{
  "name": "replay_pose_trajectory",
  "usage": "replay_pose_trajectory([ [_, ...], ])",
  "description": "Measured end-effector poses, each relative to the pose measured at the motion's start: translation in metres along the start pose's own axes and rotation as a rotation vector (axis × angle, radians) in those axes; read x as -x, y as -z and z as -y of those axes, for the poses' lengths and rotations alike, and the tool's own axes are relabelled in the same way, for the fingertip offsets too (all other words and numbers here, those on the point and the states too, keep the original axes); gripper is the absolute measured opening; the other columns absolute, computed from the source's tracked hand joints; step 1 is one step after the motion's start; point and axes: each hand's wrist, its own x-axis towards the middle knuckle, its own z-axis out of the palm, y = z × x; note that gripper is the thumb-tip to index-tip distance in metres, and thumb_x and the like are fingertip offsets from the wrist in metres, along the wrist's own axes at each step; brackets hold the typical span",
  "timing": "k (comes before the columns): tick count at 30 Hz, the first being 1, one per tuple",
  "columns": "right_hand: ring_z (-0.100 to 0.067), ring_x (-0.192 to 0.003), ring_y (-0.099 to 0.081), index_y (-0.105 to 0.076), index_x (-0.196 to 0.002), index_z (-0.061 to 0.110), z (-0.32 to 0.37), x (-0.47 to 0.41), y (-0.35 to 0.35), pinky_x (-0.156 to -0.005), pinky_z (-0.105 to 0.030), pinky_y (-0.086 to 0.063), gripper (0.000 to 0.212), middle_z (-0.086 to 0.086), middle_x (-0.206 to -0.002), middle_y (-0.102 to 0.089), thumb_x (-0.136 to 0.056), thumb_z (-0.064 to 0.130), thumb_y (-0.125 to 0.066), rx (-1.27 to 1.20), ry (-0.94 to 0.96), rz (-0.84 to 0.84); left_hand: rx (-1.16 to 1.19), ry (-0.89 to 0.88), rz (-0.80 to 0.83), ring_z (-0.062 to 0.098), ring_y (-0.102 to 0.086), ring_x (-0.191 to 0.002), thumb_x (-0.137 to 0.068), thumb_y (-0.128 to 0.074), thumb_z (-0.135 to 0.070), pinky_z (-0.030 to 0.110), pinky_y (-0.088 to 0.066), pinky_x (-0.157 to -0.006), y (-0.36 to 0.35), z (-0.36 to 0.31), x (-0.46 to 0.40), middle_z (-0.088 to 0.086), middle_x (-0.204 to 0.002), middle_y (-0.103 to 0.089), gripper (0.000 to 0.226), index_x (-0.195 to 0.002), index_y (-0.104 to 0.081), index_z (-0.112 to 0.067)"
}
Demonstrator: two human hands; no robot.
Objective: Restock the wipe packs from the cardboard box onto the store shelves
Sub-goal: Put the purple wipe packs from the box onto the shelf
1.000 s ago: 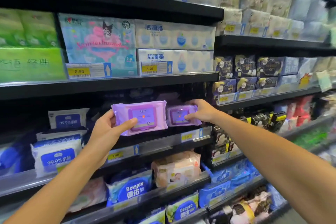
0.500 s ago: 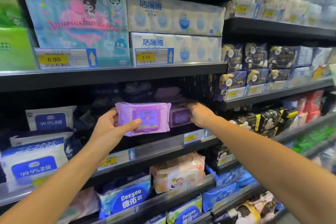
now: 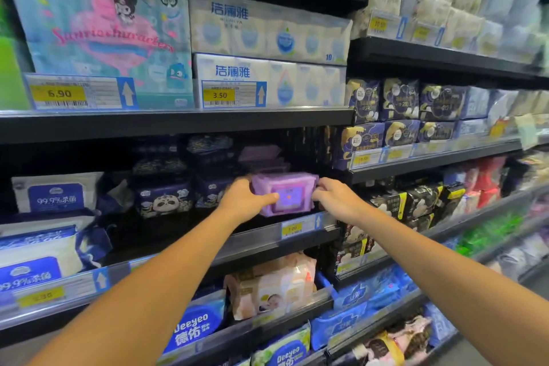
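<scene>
A person's two bare arms reach into a store aisle of tissue and wipe goods, both hands meeting on one purple wipe pack (image 3: 289,192) at the centre of the view. The left hand (image 3: 243,200) grips the pack's left end, thumb laid across its front and fingers curled behind. The right hand (image 3: 334,197) pinches the pack's right edge with curled fingers. The pack stands upright at the front of a black shelf (image 3: 252,242), just above a yellow price tag (image 3: 292,229) at 6 o'clock from it. More purple packs (image 3: 261,154) sit stacked in the shadow behind, at 11 o'clock from the held one. Dark panda-print packs (image 3: 165,199) stand at 9 o'clock, and white-and-blue wipe packs (image 3: 55,192) fill the far left of the same shelf. On the shelf above, at 12 o'clock, lie boxed tissues (image 3: 267,30) with a 3.50 label (image 3: 221,95), and a cartoon-printed tissue bundle (image 3: 101,33) with a 6.90 label (image 3: 61,93) at 10 o'clock. Below, at 6 o'clock, sits a peach baby-wipe pack (image 3: 273,285), with blue Deeyeo packs (image 3: 193,327) at 7 o'clock. The cardboard box is out of view.
</scene>
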Motion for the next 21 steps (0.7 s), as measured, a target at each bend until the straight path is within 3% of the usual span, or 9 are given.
replay_pose_trajectory([
  [2,-0.032,-0.103,-0.062,-0.063,-0.110,0.005,-0.008,0.001,-0.004,-0.079,-0.038,-0.047,0.027,-0.012,-0.109,-0.067,-0.094,0.023,-0.050,0.143,-0.077,0.080,-0.186,0.030,0.007,0.025,-0.063,-0.110,-0.078,-0.077,-0.043,0.039,-0.052,-0.096,-0.004,0.007,-0.003,0.006,-0.123,-0.067,0.059,-0.130,-0.060,-0.019],
  [5,-0.030,-0.105,-0.062,-0.063,-0.114,0.004,-0.007,0.001,-0.009,-0.089,-0.040,-0.048,0.034,-0.013,-0.114,-0.066,-0.098,0.029,-0.046,0.149,-0.095,0.079,-0.200,0.060,0.017,0.028,-0.068,-0.093,-0.066,-0.072,-0.051,0.044,-0.058,-0.085,-0.003,0.014,-0.004,0.007,-0.104,-0.071,0.070,-0.126,-0.057,-0.018],
  [10,-0.036,-0.114,-0.060,-0.062,-0.120,-0.002,0.000,-0.008,-0.016,-0.100,-0.047,-0.046,0.045,-0.022,-0.123,-0.064,-0.096,0.031,-0.043,0.108,-0.143,0.072,0.011,0.092,0.075,0.030,-0.067,-0.100,-0.085,-0.062,-0.009,0.045,-0.053,-0.096,-0.005,0.006,0.005,0.014,-0.103,-0.070,0.036,-0.117,-0.049,-0.019],
  [12,-0.036,-0.114,-0.060,-0.060,-0.120,-0.003,0.002,-0.011,-0.019,-0.099,-0.047,-0.046,0.046,-0.022,-0.124,-0.063,-0.096,0.031,-0.042,0.118,-0.146,0.080,0.005,0.091,0.099,0.025,-0.063,-0.100,-0.085,-0.059,-0.007,0.041,-0.051,-0.097,-0.004,0.009,0.004,0.009,-0.100,-0.068,0.031,-0.112,-0.049,-0.018],
  [15,-0.037,-0.115,-0.059,-0.057,-0.124,-0.005,0.006,-0.011,-0.020,-0.100,-0.048,-0.046,0.047,-0.023,-0.125,-0.062,-0.099,0.031,-0.040,0.140,-0.154,0.087,-0.014,0.086,0.170,0.022,-0.060,-0.115,-0.086,-0.061,-0.010,0.044,-0.047,-0.105,0.000,0.012,0.009,0.005,-0.122,-0.066,0.050,-0.134,-0.045,-0.015],
  [18,-0.036,-0.112,-0.060,-0.054,-0.127,-0.003,0.004,-0.002,-0.018,-0.099,-0.049,-0.048,0.052,-0.022,-0.125,-0.062,-0.100,0.040,-0.044,0.188,-0.158,0.048,-0.091,-0.010,0.206,0.019,-0.057,-0.123,-0.094,-0.060,-0.013,0.042,-0.044,-0.109,0.010,0.009,0.027,0.001,-0.137,-0.058,0.055,-0.144,-0.040,-0.023],
  [21,-0.032,-0.116,-0.059,-0.037,-0.148,0.006,0.002,0.019,-0.016,-0.097,-0.041,-0.049,0.068,-0.014,-0.132,-0.060,-0.098,0.052,-0.049,0.250,-0.086,0.003,-0.249,-0.117,0.184,0.018,-0.047,-0.134,-0.097,-0.059,-0.026,0.038,-0.040,-0.111,0.023,0.007,0.052,-0.003,-0.147,-0.049,0.057,-0.150,-0.037,-0.026],
])
